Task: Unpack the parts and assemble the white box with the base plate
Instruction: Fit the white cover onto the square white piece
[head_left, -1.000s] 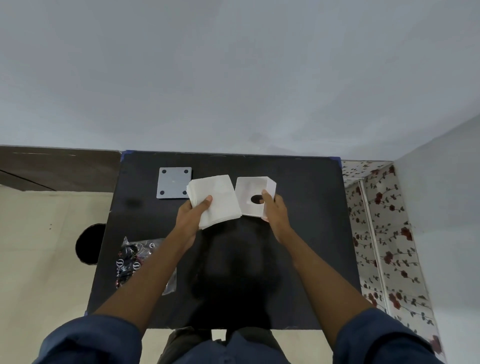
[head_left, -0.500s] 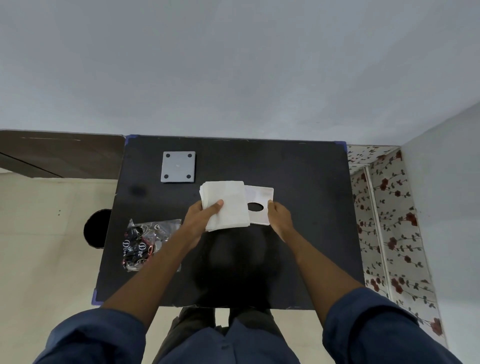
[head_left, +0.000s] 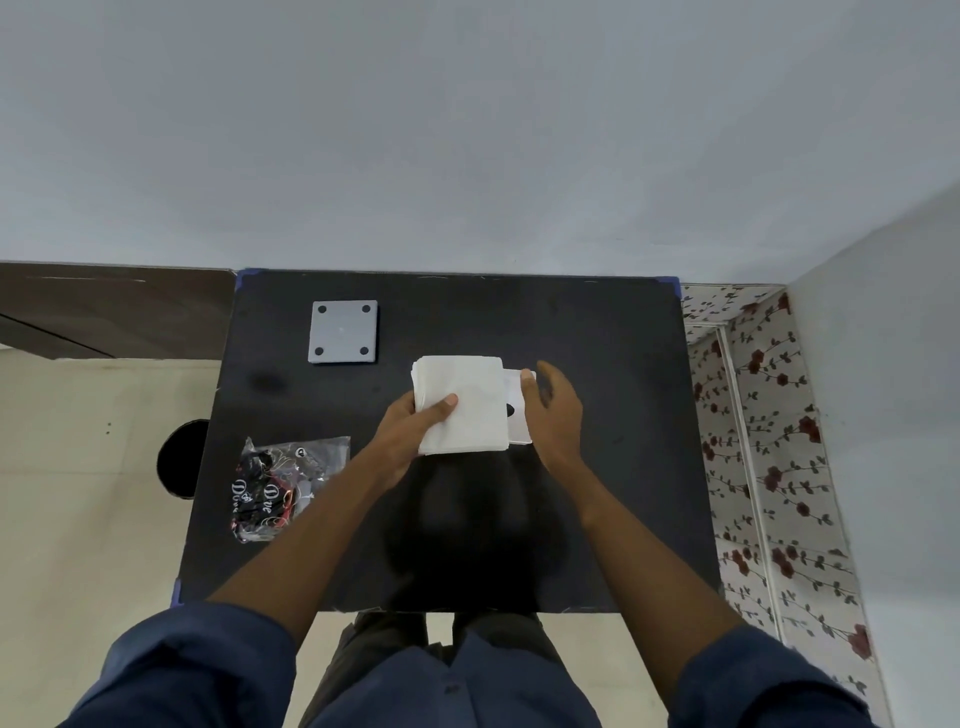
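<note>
My left hand clamps the light, stiff white box by its edge, right hand open beside it.

A person's left hand grips a white square box part over a black square table, thumb on top, while the right hand, fingers loose, touches a white plate with a round hole tucked beneath. A grey square base plate with four corner holes and a clear plastic bag of small parts lie to the left.
</note>
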